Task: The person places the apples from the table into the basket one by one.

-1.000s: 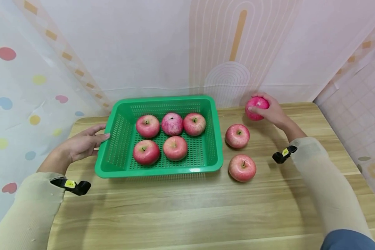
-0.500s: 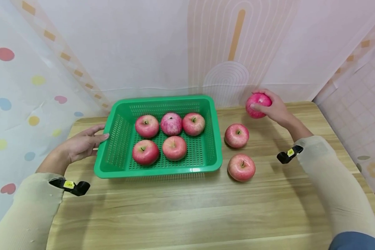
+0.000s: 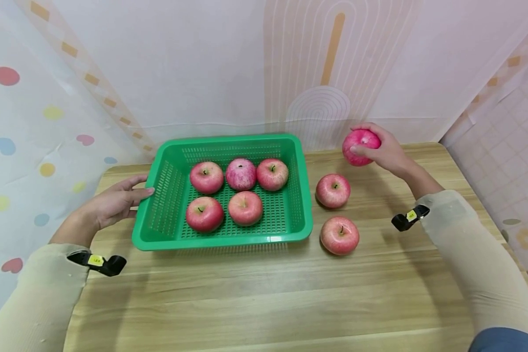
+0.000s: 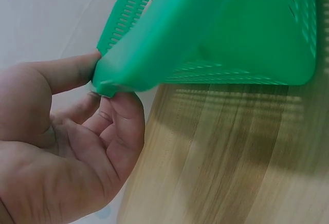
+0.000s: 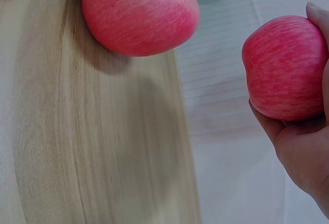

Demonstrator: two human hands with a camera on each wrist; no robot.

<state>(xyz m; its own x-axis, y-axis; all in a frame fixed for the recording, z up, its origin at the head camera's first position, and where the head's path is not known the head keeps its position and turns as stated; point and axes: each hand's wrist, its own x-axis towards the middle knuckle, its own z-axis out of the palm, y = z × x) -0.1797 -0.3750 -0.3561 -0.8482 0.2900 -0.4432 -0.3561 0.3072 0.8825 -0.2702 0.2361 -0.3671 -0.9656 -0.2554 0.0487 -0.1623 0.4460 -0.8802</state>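
Note:
In the head view, my left hand (image 3: pixel 114 203) pinches the left rim of a green plastic basket (image 3: pixel 222 242); the left wrist view has the thumb on one side of the rim and fingers curled under it. Several red apples lie inside the basket, one of them a darker purplish apple (image 3: pixel 241 175). At the back right, my right hand (image 3: pixel 389 151) grips a bright pink-red apple (image 3: pixel 366 139) by its sides, raised above the tabletop. That apple (image 5: pixel 285 67) also shows in the right wrist view, with fingers and palm around it.
Two apples stand on the wooden table (image 3: pixel 246 303) right of the basket: a rear apple (image 3: pixel 333 191) and a nearer apple (image 3: pixel 340 236). Behind the table's back edge rises a wall (image 3: pixel 202 73) with a patterned covering.
My right hand has lifted its apple, moving slightly right, then a little back to the left. The left hand and the basket have stayed in place.

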